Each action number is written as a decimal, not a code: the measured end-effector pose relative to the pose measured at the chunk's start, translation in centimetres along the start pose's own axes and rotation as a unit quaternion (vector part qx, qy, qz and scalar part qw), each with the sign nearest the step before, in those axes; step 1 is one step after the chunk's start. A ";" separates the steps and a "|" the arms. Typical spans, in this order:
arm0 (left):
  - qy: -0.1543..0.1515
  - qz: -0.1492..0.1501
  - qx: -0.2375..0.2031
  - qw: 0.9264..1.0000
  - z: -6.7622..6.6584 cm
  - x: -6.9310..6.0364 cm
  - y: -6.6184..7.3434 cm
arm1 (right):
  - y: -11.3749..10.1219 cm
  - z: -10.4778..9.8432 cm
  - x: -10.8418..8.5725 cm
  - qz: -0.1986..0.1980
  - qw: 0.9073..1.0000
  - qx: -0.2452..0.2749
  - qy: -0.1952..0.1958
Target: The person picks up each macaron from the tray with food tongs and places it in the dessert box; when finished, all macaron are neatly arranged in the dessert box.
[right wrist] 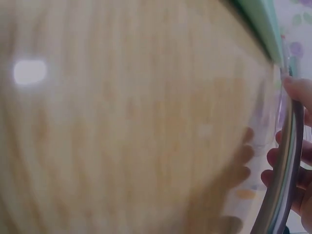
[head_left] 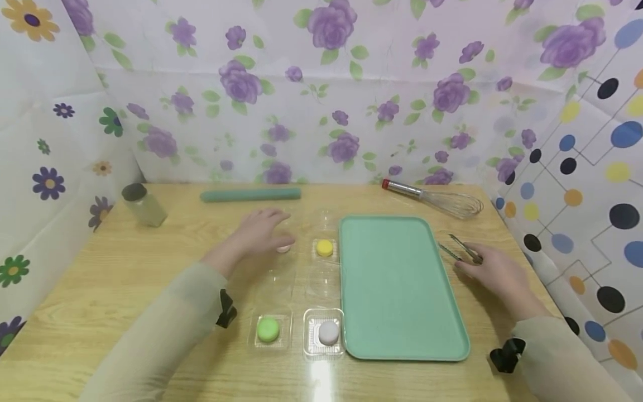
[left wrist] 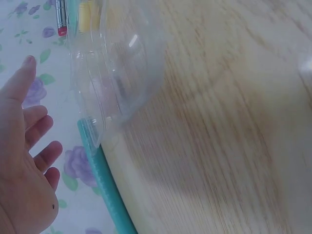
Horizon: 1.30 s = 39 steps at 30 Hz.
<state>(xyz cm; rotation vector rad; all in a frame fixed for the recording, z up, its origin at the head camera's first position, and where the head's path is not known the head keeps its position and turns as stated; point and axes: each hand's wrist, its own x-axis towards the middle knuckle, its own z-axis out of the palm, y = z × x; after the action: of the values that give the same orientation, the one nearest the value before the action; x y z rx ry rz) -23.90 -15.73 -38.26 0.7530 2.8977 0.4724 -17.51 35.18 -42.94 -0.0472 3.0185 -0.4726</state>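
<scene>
Flowery cloth point(head_left: 301, 128) hangs behind the wooden table point(head_left: 90, 296), where the left hand point(head_left: 255, 233), fingers loosely spread, has a pale macaron point(head_left: 283, 249) near its thumb, and the right hand point(head_left: 494, 273) grips metal tongs point(head_left: 465, 247) beside the green tray point(head_left: 399, 287).

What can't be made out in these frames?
Pink macaron: head view, partly covered by the left hand; contact unclear.
Tongs: head view, near end hidden by the right hand; right wrist view, cut off by the bottom edge.
Jar: head view, contents too small and blurred to identify.
Whisk: left wrist view, wires cut off by the top edge.
</scene>
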 end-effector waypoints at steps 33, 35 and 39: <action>-0.029 -0.004 -0.002 1.000 0.2 1.9 0.9 | -4.6 -0.6 3.6 -0.064 0.996 0.056 0.000; -0.037 -0.006 -0.003 0.999 0.5 2.3 0.9 | -6.1 -0.5 4.5 -0.079 0.995 0.060 -0.011; -0.042 -0.014 -0.002 0.999 0.8 3.0 1.2 | -9.2 -0.1 6.1 -0.116 0.991 0.061 -0.027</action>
<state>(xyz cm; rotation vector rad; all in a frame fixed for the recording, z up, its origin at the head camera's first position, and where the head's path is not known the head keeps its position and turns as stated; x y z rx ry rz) -25.84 -13.04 -38.73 0.7127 2.8248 0.4333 -23.45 26.19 -40.57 -0.3997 2.9364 -0.6628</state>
